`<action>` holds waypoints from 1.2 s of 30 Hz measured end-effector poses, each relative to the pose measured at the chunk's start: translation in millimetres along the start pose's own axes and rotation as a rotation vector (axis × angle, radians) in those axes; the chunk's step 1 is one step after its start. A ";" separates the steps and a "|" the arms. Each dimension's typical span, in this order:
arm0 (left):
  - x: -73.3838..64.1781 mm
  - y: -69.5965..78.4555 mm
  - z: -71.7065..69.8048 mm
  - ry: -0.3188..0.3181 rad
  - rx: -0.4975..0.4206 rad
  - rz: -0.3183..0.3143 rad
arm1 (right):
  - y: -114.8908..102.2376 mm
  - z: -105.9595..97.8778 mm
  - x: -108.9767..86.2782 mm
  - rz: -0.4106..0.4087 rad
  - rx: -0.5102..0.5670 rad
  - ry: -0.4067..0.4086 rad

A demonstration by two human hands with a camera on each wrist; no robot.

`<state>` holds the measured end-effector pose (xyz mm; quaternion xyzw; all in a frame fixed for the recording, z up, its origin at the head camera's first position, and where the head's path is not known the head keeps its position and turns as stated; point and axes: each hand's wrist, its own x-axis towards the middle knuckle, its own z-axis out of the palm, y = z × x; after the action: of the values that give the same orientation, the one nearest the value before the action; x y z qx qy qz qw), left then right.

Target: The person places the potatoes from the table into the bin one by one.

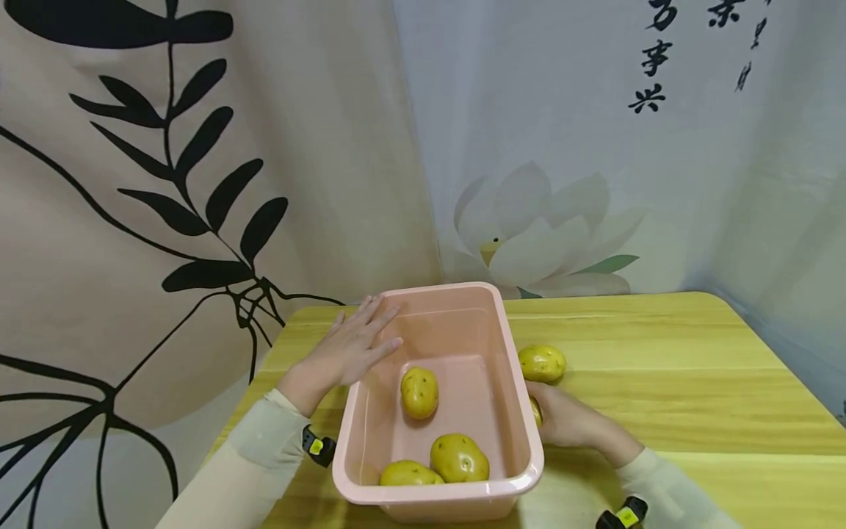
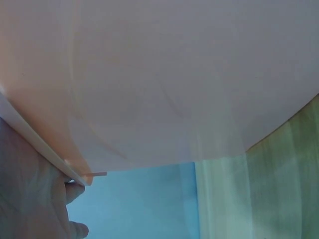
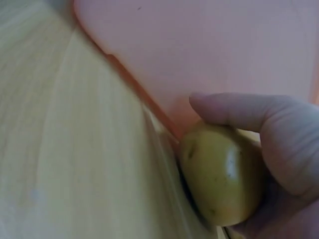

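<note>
A pink plastic basin stands on the table with several yellow potatoes inside, one potato mid-floor and a larger potato by the near wall. My left hand rests on the basin's left rim with fingers spread; in the left wrist view the basin's outer wall fills most of the picture. Beside the right wall, my right hand grips a potato, thumb over its top, low near the tabletop. Just beyond that hand lies another potato on the table.
The wooden table stretches out to the right of the basin. Behind its back edge hangs a curtain printed with dark leaves, a lotus and writing. Each wrist wears a black strap.
</note>
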<state>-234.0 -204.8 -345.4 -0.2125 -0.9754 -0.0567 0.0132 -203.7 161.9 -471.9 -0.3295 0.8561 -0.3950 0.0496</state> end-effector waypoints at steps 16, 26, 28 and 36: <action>-4.8 -1.9 1.0 0.004 -0.001 0.002 | -1.0 -18.3 -7.1 0.084 0.084 -0.044; -3.1 -0.7 -1.1 -0.002 0.008 0.004 | 6.1 -32.3 -14.9 0.082 0.302 -0.098; -2.7 -0.4 -1.5 -0.006 0.011 0.004 | 7.9 -33.7 -16.1 0.083 0.355 -0.113; -2.2 -0.1 -1.6 -0.007 0.001 0.011 | 11.1 -39.7 -20.2 0.082 0.410 -0.173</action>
<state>-232.1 -206.0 -344.0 -0.2179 -0.9743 -0.0553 0.0104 -207.5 204.8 -456.2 -0.3103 0.7631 -0.5287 0.2048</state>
